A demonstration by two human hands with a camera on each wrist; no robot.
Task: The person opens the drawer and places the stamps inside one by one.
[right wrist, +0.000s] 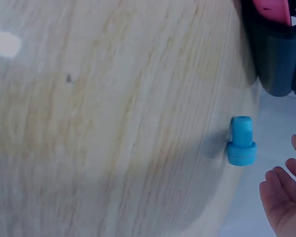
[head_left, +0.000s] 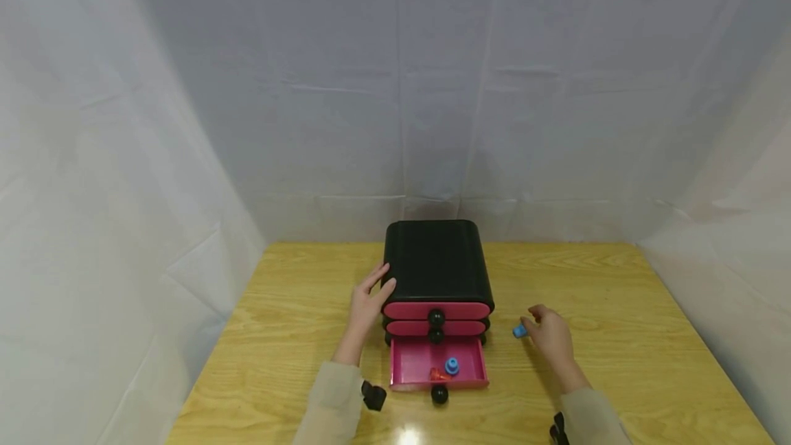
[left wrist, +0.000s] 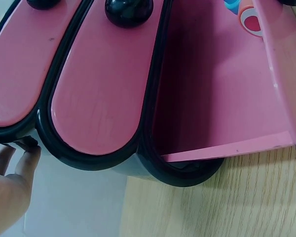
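Black cabinet with pink drawers, blue peg, yellow wood-grain table

From my left wrist camera I see the drawer chest close up, its black frame curving round two closed pink drawer fronts. A black knob sits on the nearer closed front, and part of another knob shows on the front beside it. The bottom drawer stands pulled out, its pink floor and side wall in full view. At the top edge, inside that drawer, I make out a bit of a blue piece and a red-and-white piece. My left hand lies at the lower left, fingertips against the black frame. Wood-grain table shows below.
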